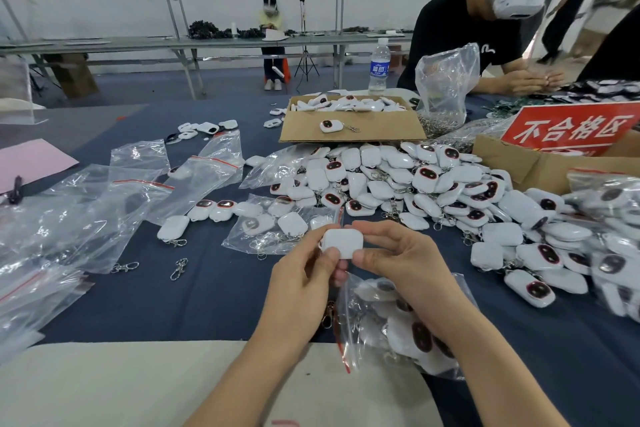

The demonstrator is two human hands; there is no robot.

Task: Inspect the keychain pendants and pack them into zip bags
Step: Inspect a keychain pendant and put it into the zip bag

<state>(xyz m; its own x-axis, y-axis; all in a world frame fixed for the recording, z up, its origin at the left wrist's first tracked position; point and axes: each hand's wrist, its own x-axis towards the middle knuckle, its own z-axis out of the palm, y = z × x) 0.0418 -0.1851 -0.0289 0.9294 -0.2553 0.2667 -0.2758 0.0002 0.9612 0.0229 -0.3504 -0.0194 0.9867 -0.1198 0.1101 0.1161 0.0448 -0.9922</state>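
Observation:
A white keychain pendant (pixel 342 242) is held above the table, its plain white side up. My left hand (pixel 304 274) pinches its left edge and my right hand (pixel 398 260) pinches its right edge. Under my right forearm lies a zip bag (pixel 391 326) with several pendants inside, its red-lined mouth toward my left hand. A big heap of loose pendants (pixel 415 184) covers the table ahead and to the right. Another partly filled zip bag (pixel 273 225) lies just beyond my hands.
Empty zip bags (pixel 104 204) are spread over the left of the dark blue table. A cardboard box (pixel 349 125) with pendants stands at the back centre. A red sign (pixel 568 128) on a carton sits right. Another person works at the far right. Loose clasps (pixel 178 269) lie left of my hands.

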